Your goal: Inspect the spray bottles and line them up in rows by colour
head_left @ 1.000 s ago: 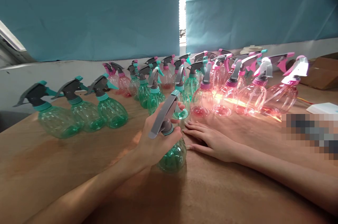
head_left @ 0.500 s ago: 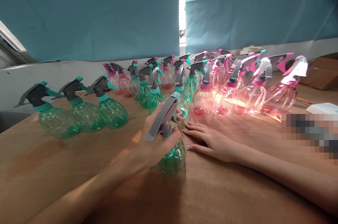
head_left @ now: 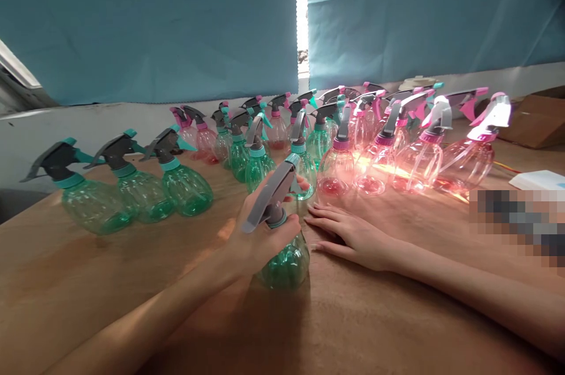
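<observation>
A green spray bottle (head_left: pixel 286 263) with a grey and teal spray head stands near the middle of the wooden table. My left hand (head_left: pixel 260 239) is wrapped round its neck, just below the spray head. To the right of this bottle, my right hand (head_left: pixel 348 236) lies on the tabletop with its fingers spread and nothing in it. Its fingertips point towards the held bottle without holding it. Just behind the hands stand another green bottle (head_left: pixel 304 172) and a pink bottle (head_left: pixel 336 169).
Three green bottles (head_left: pixel 188 186) stand at the left on the table (head_left: pixel 384 322). Several pink and green bottles fill the back. A white object (head_left: pixel 536 181) and a cardboard box (head_left: pixel 536 122) are at the right. Blue curtains (head_left: pixel 154 27) hang behind.
The whole view has shifted very slightly. My left hand keeps its hold on the green spray bottle, and my right hand still rests in the same place.
</observation>
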Available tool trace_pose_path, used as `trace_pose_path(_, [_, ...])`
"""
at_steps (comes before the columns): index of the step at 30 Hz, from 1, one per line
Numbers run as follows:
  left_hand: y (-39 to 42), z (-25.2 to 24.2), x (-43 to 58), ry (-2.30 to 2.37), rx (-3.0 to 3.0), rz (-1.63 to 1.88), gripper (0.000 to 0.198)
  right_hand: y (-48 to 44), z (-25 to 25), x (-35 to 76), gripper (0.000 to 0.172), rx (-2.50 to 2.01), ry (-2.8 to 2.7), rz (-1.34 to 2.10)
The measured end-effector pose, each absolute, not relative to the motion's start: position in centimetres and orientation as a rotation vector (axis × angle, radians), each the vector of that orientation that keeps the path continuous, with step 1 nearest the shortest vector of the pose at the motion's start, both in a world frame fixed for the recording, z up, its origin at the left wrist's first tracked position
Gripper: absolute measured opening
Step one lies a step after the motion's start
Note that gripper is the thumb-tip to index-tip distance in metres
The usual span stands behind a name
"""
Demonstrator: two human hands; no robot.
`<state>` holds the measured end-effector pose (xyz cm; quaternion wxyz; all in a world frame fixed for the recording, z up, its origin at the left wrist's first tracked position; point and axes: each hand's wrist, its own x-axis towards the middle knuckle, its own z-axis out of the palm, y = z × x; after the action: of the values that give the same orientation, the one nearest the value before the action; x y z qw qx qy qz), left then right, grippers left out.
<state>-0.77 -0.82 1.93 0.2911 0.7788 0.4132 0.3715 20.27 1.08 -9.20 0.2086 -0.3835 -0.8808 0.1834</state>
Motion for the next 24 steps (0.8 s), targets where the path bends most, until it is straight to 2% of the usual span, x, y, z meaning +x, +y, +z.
trace_pose_path(7, [-1.02, 1.83, -0.63, 1.142, 2.082, 1.006, 0.048, 1.02, -8.99, 20.28, 0.060, -1.083, -2.467, 0.494])
trace_pose_path(24, [-0.84, 1.49, -0.68, 1.176, 2.047, 0.970, 0.049, 1.06, -8.98, 20.26, 0.063, -1.095, -2.471, 0.520])
